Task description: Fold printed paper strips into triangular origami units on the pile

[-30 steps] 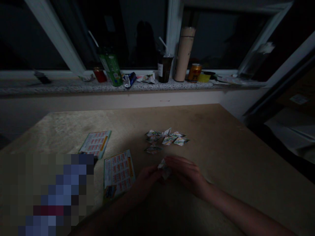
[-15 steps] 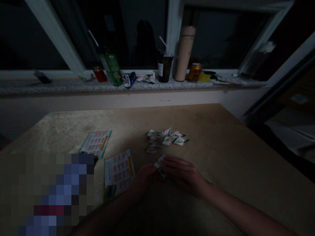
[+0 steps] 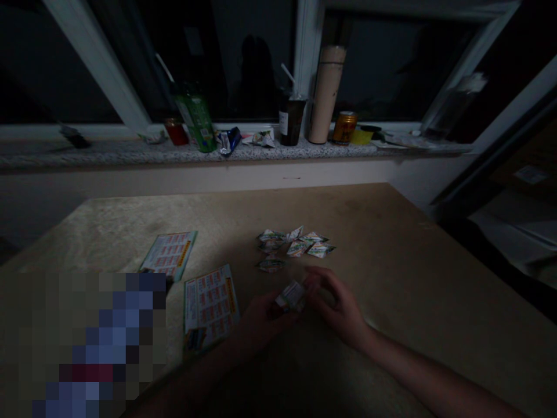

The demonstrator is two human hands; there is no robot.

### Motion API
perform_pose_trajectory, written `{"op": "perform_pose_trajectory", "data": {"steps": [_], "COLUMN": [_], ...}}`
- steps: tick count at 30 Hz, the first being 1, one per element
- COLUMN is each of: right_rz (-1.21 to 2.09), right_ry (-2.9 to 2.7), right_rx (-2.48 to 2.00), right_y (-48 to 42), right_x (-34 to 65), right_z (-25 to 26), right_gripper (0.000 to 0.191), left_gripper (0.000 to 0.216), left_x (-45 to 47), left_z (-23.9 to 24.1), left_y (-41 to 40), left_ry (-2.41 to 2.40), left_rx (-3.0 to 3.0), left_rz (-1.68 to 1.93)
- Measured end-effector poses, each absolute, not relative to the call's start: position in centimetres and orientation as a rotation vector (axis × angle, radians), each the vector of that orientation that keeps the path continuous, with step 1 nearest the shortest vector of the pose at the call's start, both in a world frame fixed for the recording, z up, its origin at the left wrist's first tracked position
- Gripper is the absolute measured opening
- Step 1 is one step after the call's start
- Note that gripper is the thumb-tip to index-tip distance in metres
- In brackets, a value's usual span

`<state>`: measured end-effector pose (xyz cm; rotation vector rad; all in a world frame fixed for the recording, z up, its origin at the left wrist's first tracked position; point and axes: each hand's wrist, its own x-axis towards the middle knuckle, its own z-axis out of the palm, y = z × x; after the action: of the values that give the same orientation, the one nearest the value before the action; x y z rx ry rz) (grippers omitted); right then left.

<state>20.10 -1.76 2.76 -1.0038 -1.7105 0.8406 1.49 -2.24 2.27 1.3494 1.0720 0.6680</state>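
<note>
Currently the left hand [image 3: 261, 316] grips a small folded paper [image 3: 292, 295], on the near side of the folded pieces [image 3: 297, 249] lying on the table [image 3: 413, 267] — the right hand [image 3: 338, 305] curls at the paper's right edge, whether pinching it I cannot tell.
</note>
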Motion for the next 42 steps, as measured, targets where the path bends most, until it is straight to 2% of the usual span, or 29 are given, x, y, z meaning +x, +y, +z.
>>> {"op": "perform_pose_trajectory", "data": {"steps": [5, 9, 22, 26, 35, 42], "right_rz": [1.031, 1.018, 1.002, 0.992, 1.313, 1.422], "right_ry": [-1.75, -1.837, -1.894, -1.97, -1.819, -1.812], "right_rx": [-1.056, -1.062, -1.09, -1.079, -1.066, -0.968], "right_y": [-1.3, -1.3, -1.6, -1.5, -1.9, -1.7], "right_x": [19.7, 19.6, 19.4, 19.3, 18.9, 19.0], "right_z": [2.3, 2.5, 2.5, 2.2, 1.9, 1.8], "right_gripper": [0.02, 0.031, 0.037, 0.039, 0.046, 0.046], "left_gripper": [0.025, 0.022, 0.04, 0.04, 0.039, 0.043], "left_x": [1.7, 1.9, 1.8, 1.9, 1.9, 1.9], "left_z": [2.8, 3.2, 2.5, 2.5, 2.7, 3.1], "left_y": [-2.7, -2.8, -2.9, -3.1, -3.4, -3.3], "left_ry": [1.103, 1.133, 1.13, 1.175, 1.191, 1.179], "left_rx": [1.494, 1.583, 1.68, 1.708, 1.773, 1.644], "left_rz": [0.511, 0.489, 0.49, 0.5, 0.472, 0.506]}}
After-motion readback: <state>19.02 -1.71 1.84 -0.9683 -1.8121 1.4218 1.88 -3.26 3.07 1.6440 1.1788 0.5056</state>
